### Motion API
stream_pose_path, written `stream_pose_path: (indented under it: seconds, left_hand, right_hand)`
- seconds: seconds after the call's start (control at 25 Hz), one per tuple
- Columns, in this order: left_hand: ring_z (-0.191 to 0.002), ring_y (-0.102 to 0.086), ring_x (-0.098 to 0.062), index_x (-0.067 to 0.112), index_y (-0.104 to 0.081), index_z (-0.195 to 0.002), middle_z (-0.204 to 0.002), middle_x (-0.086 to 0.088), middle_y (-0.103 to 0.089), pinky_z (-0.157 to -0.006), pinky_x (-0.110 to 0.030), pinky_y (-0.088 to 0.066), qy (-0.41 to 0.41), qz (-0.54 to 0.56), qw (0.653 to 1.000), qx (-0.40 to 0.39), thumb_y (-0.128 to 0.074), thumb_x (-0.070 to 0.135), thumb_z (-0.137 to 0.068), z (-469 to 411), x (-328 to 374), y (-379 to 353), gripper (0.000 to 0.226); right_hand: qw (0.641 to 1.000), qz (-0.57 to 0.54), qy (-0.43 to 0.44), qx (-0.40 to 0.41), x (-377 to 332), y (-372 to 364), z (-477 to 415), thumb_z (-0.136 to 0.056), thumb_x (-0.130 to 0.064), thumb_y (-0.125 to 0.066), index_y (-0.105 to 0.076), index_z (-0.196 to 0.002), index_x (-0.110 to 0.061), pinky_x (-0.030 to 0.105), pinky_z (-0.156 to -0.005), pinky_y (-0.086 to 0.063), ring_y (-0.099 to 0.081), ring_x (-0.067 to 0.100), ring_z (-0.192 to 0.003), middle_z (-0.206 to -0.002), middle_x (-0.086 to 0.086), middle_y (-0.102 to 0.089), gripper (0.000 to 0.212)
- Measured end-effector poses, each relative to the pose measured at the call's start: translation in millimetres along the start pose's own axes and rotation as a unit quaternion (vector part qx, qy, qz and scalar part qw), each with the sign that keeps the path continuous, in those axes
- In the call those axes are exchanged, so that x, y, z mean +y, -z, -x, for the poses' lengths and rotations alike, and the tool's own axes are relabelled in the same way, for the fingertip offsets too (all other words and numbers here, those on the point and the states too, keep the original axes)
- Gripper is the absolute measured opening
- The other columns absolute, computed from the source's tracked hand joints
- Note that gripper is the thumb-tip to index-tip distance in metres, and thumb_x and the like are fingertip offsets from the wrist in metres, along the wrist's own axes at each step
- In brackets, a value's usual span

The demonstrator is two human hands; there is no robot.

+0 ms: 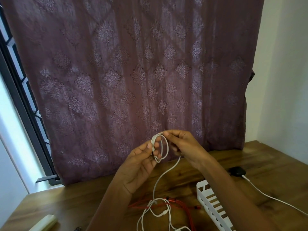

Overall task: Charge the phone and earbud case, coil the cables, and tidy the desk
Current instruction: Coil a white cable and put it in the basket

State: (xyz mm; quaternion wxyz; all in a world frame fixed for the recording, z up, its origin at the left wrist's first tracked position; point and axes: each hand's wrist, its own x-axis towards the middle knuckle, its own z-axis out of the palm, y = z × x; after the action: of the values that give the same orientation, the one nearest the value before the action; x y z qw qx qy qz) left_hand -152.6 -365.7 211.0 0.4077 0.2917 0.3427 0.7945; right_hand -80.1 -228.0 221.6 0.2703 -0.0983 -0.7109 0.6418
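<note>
White basket (210,207) cut by bottom edge, partly behind right forearm. Pale object (43,223) bottom-left cropped, unidentifiable. White cable (160,179) runs off bottom edge.

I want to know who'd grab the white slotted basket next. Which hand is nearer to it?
Right. The right hand is raised, holding the white cable coil above and left of the basket; the left hand is farther left, also on the coil.

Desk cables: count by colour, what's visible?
White: 2, the white cable being coiled in the left hand and right hand, and the white lead from the black plug
Red: 1, the red cable on the desk
Total: 3
</note>
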Motion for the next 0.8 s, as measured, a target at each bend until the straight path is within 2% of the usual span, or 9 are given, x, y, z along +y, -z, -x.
stream_pose_path:
  seconds: [0.12,0.24,0.32,0.4,0.48,0.56,0.64,0.72,0.8]
  left_hand:
    - [-0.06,-0.061,-0.003,0.004,-0.071,-0.089,-0.073,0.001,-0.069,-0.072,-0.017,-0.054,-0.042,0.0,0.999,0.029,-0.049,0.013,-0.076,-3,0,2,0.027]
    - [-0.071,-0.066,-0.003,0.004,-0.063,-0.101,-0.085,0.0,-0.074,-0.07,-0.015,-0.055,-0.082,0.004,0.995,0.054,-0.049,0.014,-0.078,-5,5,3,0.029]
    - [-0.074,-0.066,-0.003,0.004,-0.063,-0.1,-0.091,-0.001,-0.074,-0.069,-0.014,-0.054,-0.106,0.018,0.992,0.064,-0.047,0.012,-0.083,-7,8,2,0.025]
    - [-0.075,-0.067,-0.004,0.004,-0.062,-0.1,-0.094,-0.002,-0.073,-0.07,-0.014,-0.055,-0.133,0.029,0.987,0.08,-0.043,0.01,-0.089,-11,13,2,0.022]
    - [-0.078,-0.068,-0.005,0.003,-0.06,-0.103,-0.1,-0.002,-0.07,-0.071,-0.015,-0.055,-0.17,0.015,0.981,0.089,-0.04,0.007,-0.093,-15,19,2,0.023]
    - [-0.084,-0.069,-0.005,0.0,-0.056,-0.111,-0.106,-0.001,-0.067,-0.073,-0.015,-0.055,-0.203,-0.043,0.973,0.098,-0.041,0.006,-0.093,-18,23,3,0.024]
    - [-0.088,-0.069,-0.006,-0.001,-0.052,-0.119,-0.111,0.001,-0.065,-0.073,-0.014,-0.054,-0.233,-0.144,0.954,0.12,-0.045,0.007,-0.091,-18,22,7,0.03]
    - [-0.09,-0.069,-0.006,0.0,-0.05,-0.125,-0.115,0.001,-0.063,-0.073,-0.015,-0.053,-0.256,-0.239,0.926,0.143,-0.049,0.006,-0.089,-17,17,12,0.036]
    - [-0.092,-0.068,-0.006,0.002,-0.047,-0.129,-0.117,0.001,-0.063,-0.074,-0.015,-0.053,-0.258,-0.309,0.902,0.156,-0.05,0.004,-0.089,-16,10,19,0.04]
  right_hand:
    - [1.0,-0.001,-0.017,0.006,15,-4,2,-0.095,-0.022,-0.049,-0.066,-0.097,-0.006,0.014,-0.038,-0.031,-0.036,0.002,-0.039,-0.055,-0.005,-0.054,0.023]
    - [0.999,-0.024,-0.048,0.003,32,-11,10,-0.095,-0.02,-0.048,-0.068,-0.092,-0.014,0.016,-0.045,-0.04,-0.043,0.004,-0.044,-0.061,0.0,-0.055,0.021]
    - [0.991,-0.097,-0.092,-0.003,45,-16,15,-0.094,-0.018,-0.049,-0.067,-0.095,-0.011,0.021,-0.055,-0.05,-0.047,0.004,-0.047,-0.062,0.001,-0.054,0.019]
    - [0.971,-0.192,-0.142,-0.006,57,-24,23,-0.093,-0.015,-0.051,-0.063,-0.092,-0.006,0.034,-0.062,-0.058,-0.047,0.005,-0.048,-0.062,0.003,-0.052,0.015]
    - [0.963,-0.203,-0.18,0.002,68,-33,33,-0.094,-0.015,-0.05,-0.057,-0.085,-0.008,0.03,-0.05,-0.054,-0.042,0.005,-0.044,-0.061,0.002,-0.051,0.013]
    - [0.981,-0.094,-0.172,0.014,75,-41,43,-0.096,-0.023,-0.046,-0.052,-0.08,-0.012,0.019,-0.039,-0.038,-0.038,0.002,-0.038,-0.059,0.0,-0.05,0.02]
    - [0.993,0.072,-0.092,0.026,77,-44,51,-0.096,-0.032,-0.04,-0.054,-0.074,-0.017,0.022,-0.044,-0.037,-0.042,0.002,-0.039,-0.055,-0.004,-0.049,0.031]
    - [0.973,0.226,0.004,0.037,72,-43,58,-0.094,-0.045,-0.033,-0.051,-0.069,-0.029,0.025,-0.053,-0.038,-0.047,0.003,-0.046,-0.051,-0.006,-0.049,0.034]
    - [0.935,0.334,0.113,0.044,64,-42,64,-0.092,-0.054,-0.031,-0.048,-0.071,-0.031,0.014,-0.051,-0.032,-0.049,0.001,-0.054,-0.054,-0.015,-0.051,0.036]
